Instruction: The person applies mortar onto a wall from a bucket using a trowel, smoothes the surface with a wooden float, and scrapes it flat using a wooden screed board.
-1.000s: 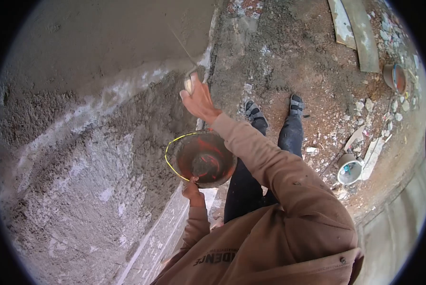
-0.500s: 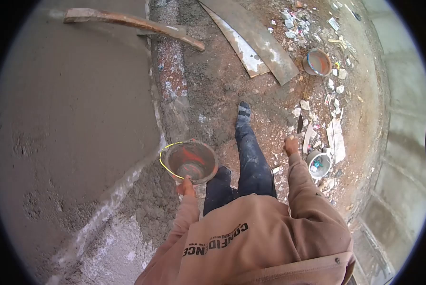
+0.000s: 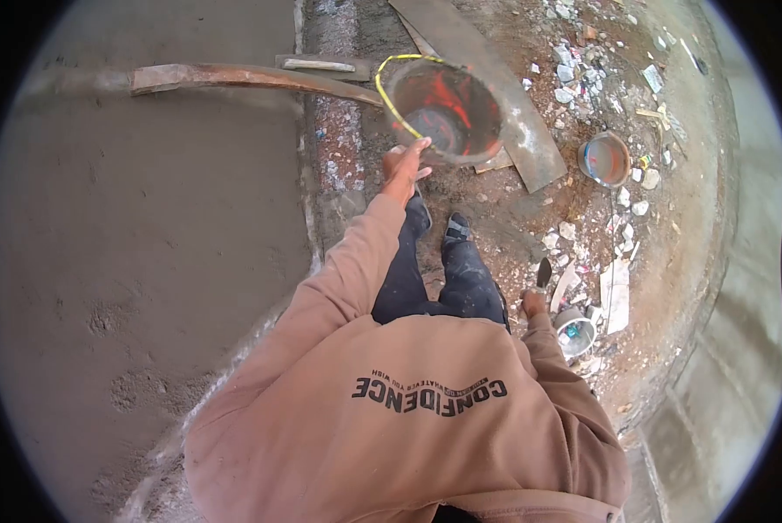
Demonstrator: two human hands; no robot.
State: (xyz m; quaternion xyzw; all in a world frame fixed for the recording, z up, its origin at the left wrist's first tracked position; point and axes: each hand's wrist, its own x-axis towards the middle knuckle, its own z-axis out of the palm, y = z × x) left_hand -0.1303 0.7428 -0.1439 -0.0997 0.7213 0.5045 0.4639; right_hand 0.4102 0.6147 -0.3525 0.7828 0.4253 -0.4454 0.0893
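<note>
My left hand [image 3: 404, 167] grips a grey mortar bucket [image 3: 443, 109] at its near rim, where the yellow handle [image 3: 389, 96] ends. The bucket is raised ahead of me and tilted so its inside faces me, with wet grey residue and orange-red patches on the wall. Low at my right side, my right hand [image 3: 535, 303] is closed around what looks like a trowel [image 3: 544, 272]; its dark leaf-shaped blade points forward and the grip is hidden in the fist.
Smooth wet mortar [image 3: 190, 200] covers the left. A curved wooden plank [image 3: 234, 78] crosses its edge, and long boards [image 3: 535, 144] lie ahead. Another bucket [image 3: 605, 159] stands at right, and a white bucket [image 3: 574, 333] sits by my right hand amid rubble [image 3: 570, 74].
My left hand has lifted the bucket forward and up from beside my left leg. My left foot now shows beside the right one. The view has shifted; my right hand stays low.
</note>
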